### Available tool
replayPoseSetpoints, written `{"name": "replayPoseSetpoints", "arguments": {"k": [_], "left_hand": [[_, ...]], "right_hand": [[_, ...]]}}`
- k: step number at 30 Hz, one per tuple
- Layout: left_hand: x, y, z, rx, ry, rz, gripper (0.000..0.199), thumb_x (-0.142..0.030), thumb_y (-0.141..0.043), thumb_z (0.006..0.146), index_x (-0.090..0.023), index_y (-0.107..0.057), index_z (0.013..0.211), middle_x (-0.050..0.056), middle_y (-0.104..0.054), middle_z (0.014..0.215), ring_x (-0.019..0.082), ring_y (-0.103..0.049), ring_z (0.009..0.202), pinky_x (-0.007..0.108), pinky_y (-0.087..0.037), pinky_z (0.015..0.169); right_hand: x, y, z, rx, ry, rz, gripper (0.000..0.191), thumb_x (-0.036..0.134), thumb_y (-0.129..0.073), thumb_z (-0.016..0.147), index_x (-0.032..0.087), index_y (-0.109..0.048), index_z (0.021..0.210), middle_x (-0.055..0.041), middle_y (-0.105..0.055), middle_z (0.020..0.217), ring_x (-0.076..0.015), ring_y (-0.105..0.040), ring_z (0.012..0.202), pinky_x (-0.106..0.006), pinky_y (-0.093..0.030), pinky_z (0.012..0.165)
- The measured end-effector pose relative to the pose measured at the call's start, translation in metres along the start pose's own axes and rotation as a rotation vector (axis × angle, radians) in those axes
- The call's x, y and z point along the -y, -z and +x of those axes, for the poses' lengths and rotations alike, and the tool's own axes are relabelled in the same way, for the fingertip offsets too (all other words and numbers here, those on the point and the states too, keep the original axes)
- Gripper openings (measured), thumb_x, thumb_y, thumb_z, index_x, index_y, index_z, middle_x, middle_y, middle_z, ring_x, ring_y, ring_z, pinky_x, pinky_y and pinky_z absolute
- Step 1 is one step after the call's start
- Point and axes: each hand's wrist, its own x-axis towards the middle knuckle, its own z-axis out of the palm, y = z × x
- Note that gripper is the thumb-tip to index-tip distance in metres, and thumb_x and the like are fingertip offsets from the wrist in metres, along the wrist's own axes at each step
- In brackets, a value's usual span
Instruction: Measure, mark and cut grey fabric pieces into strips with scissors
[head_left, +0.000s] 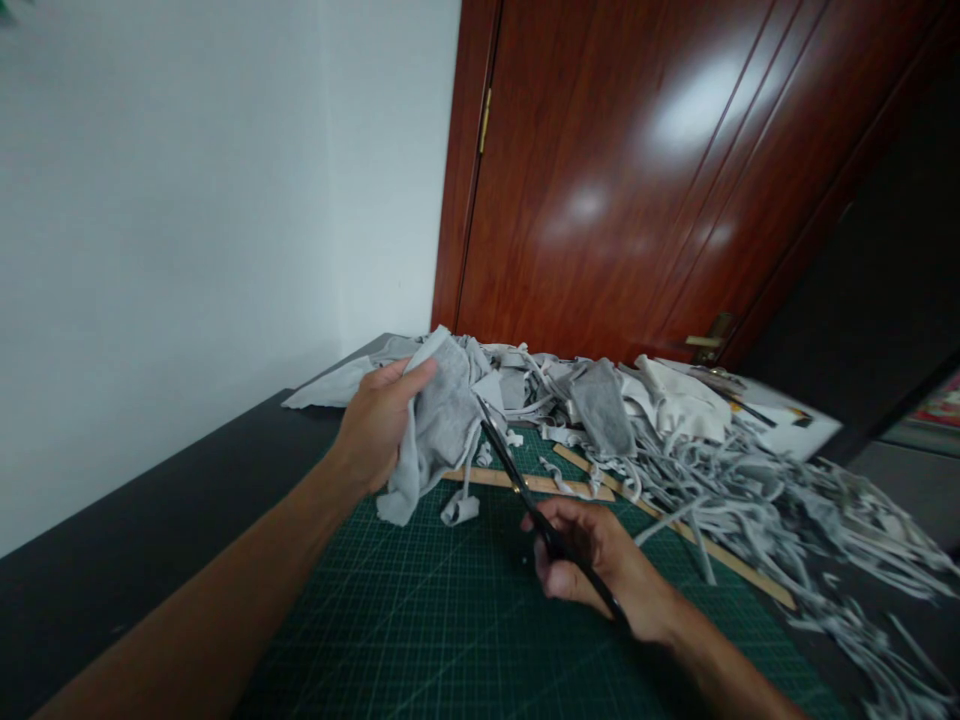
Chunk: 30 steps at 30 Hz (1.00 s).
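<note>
My left hand (381, 420) grips a piece of grey fabric (442, 400) by its left edge, thumb on top, and holds it up above the mat. From the fabric's lower right a narrow strip (463, 505) hangs down with a curled end. In my right hand (589, 560) is a pair of black scissors (514, 470), its fingers wrapped round the handles. The blades point up and to the left, their tips at the fabric's right edge. Whether the blades touch the cloth I cannot tell.
A green cutting mat (420, 620) lies on the black table (225, 490). Wooden rulers (555, 486) rest on it among small scraps. Grey fabric pieces (604, 405) are piled at the back, and a heap of cut strips (772, 510) spreads right. Beyond stands a brown door (600, 180).
</note>
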Motion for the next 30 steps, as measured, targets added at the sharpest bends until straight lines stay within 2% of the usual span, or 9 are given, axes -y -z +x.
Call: {"name": "replayPoseSetpoints", "arguments": {"k": [5, 11, 15, 20, 25, 30], "left_hand": [[-0.011, -0.001, -0.003, 0.022, 0.092, -0.067, 0.018, -0.026, -0.071, 0.09, -0.013, -0.077, 0.101, 0.013, -0.082, 0.09, 0.031, -0.08, 0.095, 0.04, -0.067, 0.082], [-0.012, 0.004, -0.002, 0.031, 0.109, -0.09, 0.02, -0.026, -0.066, 0.096, -0.013, -0.076, 0.107, 0.014, -0.082, 0.102, 0.032, -0.079, 0.102, 0.043, -0.067, 0.089], [-0.009, 0.006, -0.001, 0.065, 0.109, -0.097, 0.029, -0.032, -0.073, 0.092, -0.013, -0.075, 0.113, 0.015, -0.081, 0.104, 0.035, -0.078, 0.104, 0.047, -0.067, 0.09], [-0.01, 0.005, -0.002, 0.13, 0.095, -0.117, 0.037, -0.039, -0.072, 0.09, -0.015, -0.074, 0.118, 0.017, -0.081, 0.106, 0.038, -0.078, 0.105, 0.051, -0.066, 0.088], [-0.011, 0.003, -0.003, 0.112, 0.092, -0.108, 0.038, -0.038, -0.069, 0.09, -0.014, -0.073, 0.119, 0.017, -0.081, 0.104, 0.038, -0.077, 0.104, 0.05, -0.066, 0.087], [-0.005, 0.001, -0.004, 0.156, 0.102, -0.096, 0.036, -0.038, -0.068, 0.092, -0.013, -0.074, 0.118, 0.017, -0.082, 0.105, 0.036, -0.077, 0.101, 0.049, -0.066, 0.084]], "right_hand": [[-0.002, 0.006, -0.002, 0.034, 0.018, 0.01, 0.073, 0.066, -0.093, 0.075, 0.016, -0.067, 0.12, -0.0012, -0.066, 0.085, -0.0143, -0.056, 0.071, -0.027, -0.039, 0.063], [0.002, 0.006, -0.003, 0.095, 0.048, 0.048, 0.073, 0.067, -0.093, 0.074, 0.017, -0.066, 0.12, -0.0005, -0.068, 0.083, -0.0142, -0.058, 0.069, -0.027, -0.043, 0.064], [0.006, 0.004, -0.003, 0.16, -0.01, 0.07, 0.072, 0.065, -0.096, 0.072, 0.018, -0.068, 0.118, -0.0007, -0.07, 0.082, -0.0134, -0.058, 0.065, -0.026, -0.04, 0.06], [0.005, 0.004, -0.004, 0.208, -0.054, 0.039, 0.073, 0.068, -0.097, 0.067, 0.018, -0.07, 0.114, -0.0007, -0.072, 0.081, -0.0131, -0.058, 0.063, -0.026, -0.041, 0.06], [0.002, 0.002, -0.005, 0.211, -0.056, 0.034, 0.067, 0.059, -0.099, 0.069, 0.018, -0.07, 0.113, -0.0001, -0.071, 0.081, -0.0128, -0.059, 0.065, -0.026, -0.043, 0.061], [-0.002, -0.004, -0.004, 0.196, -0.03, 0.067, 0.065, 0.055, -0.099, 0.071, 0.019, -0.069, 0.115, 0.0006, -0.071, 0.081, -0.0119, -0.057, 0.062, -0.026, -0.041, 0.06]]}}
